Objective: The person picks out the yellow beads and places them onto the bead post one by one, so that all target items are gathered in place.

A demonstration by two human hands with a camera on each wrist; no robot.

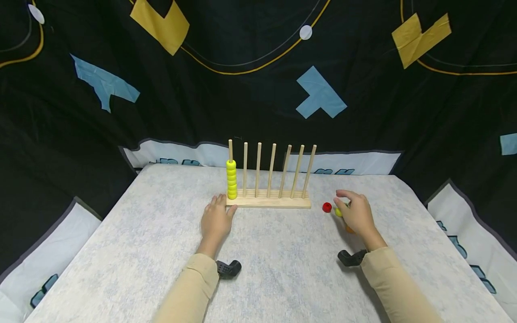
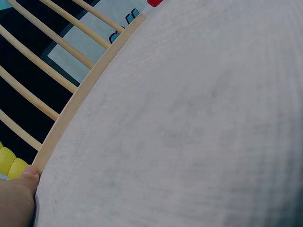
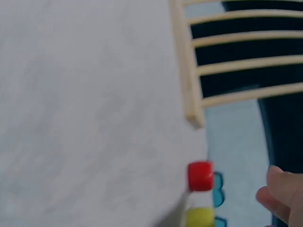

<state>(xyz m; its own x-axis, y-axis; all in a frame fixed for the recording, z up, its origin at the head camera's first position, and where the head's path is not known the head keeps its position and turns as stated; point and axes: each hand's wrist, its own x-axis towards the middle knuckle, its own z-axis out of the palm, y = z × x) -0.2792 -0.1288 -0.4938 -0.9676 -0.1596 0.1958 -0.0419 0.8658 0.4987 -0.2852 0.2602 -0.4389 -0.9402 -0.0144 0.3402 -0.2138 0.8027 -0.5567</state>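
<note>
A wooden peg stand (image 1: 268,202) bears a row of several upright dowels. Yellow beads (image 1: 231,180) are stacked on its leftmost dowel. My left hand (image 1: 216,219) grips the left end of the base, and its thumb (image 2: 30,177) touches the front corner. Right of the stand, my right hand (image 1: 357,214) hovers over loose beads, thumb and forefinger apart, with no bead visible between them. Beneath it lie a yellow bead (image 1: 338,212) and an orange bead (image 1: 349,229), both partly hidden by the hand. A red bead (image 3: 200,176) lies nearer the stand.
The pale mottled tabletop (image 1: 282,264) extends around the stand and hands. Behind it hangs a black cloth (image 1: 242,107) with blue and yellow tape pieces. Black straps with small devices (image 1: 229,269) sit at both wrists.
</note>
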